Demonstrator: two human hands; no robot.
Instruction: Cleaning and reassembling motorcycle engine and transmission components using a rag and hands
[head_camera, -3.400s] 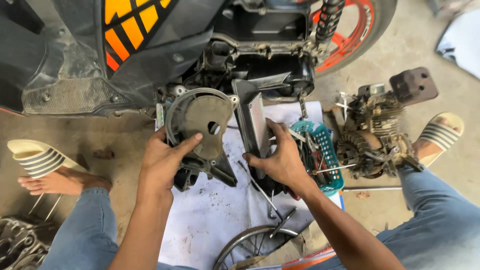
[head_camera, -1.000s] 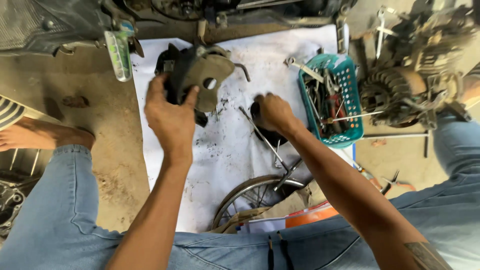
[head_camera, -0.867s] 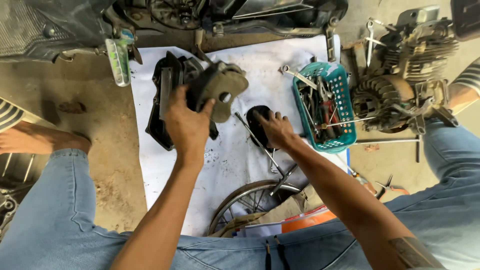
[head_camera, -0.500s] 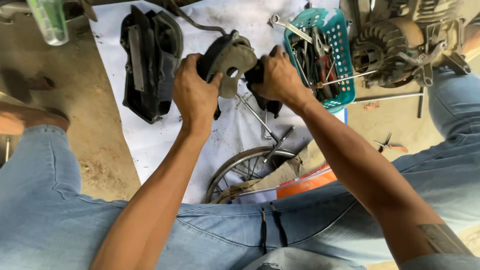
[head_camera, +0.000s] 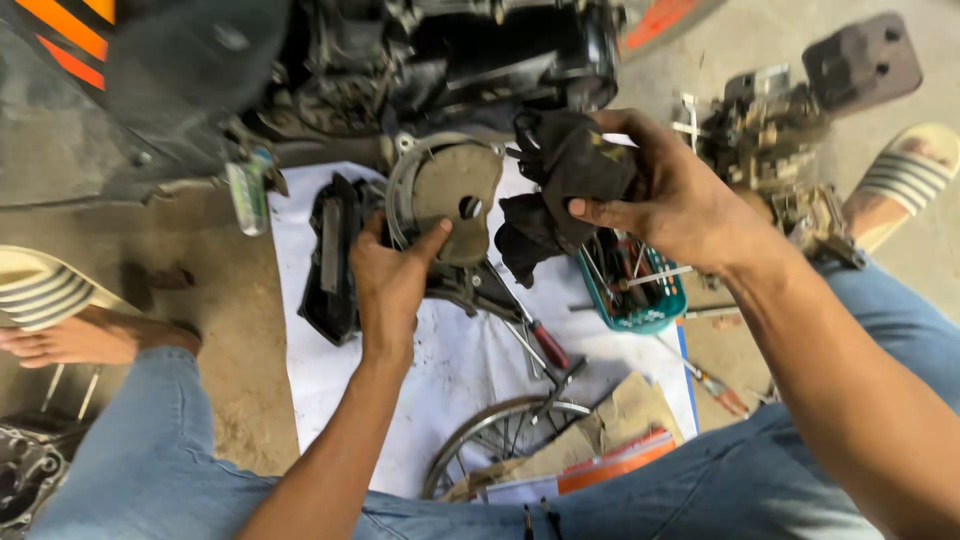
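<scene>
My left hand grips a round, dirty grey metal engine cover by its lower edge, holding it upright above the white sheet. My right hand is raised to the right of it, closed on a crumpled black rag that hangs down beside the cover. A black plastic housing lies on the sheet just left of my left hand.
A motorcycle with orange and black panels stands at the top. A teal basket of tools sits on the right of the sheet, with a red-handled screwdriver beside it. A wheel rim lies near my knees. Engine parts rest at right.
I lifted the metal cover off the sheet with my left hand and picked up the black rag with my right. My view tilted back up toward the motorcycle.
</scene>
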